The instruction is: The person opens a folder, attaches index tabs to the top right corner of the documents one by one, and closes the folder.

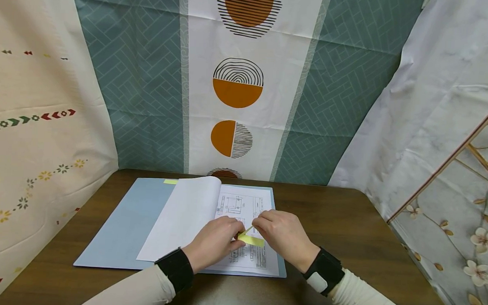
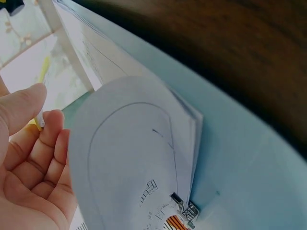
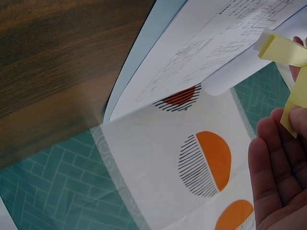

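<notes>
My left hand (image 1: 218, 239) pinches one end of a small pad of yellow sticky notes (image 1: 255, 241) between thumb and fingers. Lifted from the pad at an angle, a yellow sticky note (image 3: 296, 98) has its free end between the thumb and finger of my right hand (image 1: 285, 234). The note and the pad meet near my left fingertips. Both hands are over a printed page with line drawings (image 1: 242, 202), part of a paper stack in a light blue folder (image 1: 116, 238). Turned-over white sheets (image 1: 181, 217) curl up to the left, beside my left hand.
A yellow tab (image 1: 171, 182) shows at the folder's top edge. The folder lies on a dark wooden table (image 1: 318, 209). Patterned cloth (image 1: 149, 77) hangs behind the table, with more cloth at both sides.
</notes>
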Demonstrator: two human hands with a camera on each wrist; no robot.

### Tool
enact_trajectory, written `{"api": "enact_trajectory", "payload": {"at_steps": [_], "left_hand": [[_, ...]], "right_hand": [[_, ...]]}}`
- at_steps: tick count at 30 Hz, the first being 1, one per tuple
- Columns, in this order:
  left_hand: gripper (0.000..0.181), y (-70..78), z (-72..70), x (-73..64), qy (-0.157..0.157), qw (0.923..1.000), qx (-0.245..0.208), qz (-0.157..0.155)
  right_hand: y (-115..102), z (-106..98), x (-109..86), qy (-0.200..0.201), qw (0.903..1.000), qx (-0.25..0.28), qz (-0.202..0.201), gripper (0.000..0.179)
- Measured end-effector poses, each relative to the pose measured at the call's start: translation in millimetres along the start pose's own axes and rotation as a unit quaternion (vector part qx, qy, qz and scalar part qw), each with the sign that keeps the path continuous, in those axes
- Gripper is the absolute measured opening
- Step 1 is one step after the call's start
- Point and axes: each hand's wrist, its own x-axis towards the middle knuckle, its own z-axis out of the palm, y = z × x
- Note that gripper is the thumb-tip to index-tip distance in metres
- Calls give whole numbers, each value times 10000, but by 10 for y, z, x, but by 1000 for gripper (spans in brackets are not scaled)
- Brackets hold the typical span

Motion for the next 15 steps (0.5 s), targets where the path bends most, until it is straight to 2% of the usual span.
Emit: {"api": "enact_trajectory", "payload": {"at_steps": [8,15], "left_hand": [[21,-31,29,-5,-24,10000,-39,-72],[20,-83,64,-42,-40,9997,-119,-225]], "right_hand": [[21,-34,1,141,9989,274,355,30],[71,-53,-19,154,9978,303,563,28]]}}
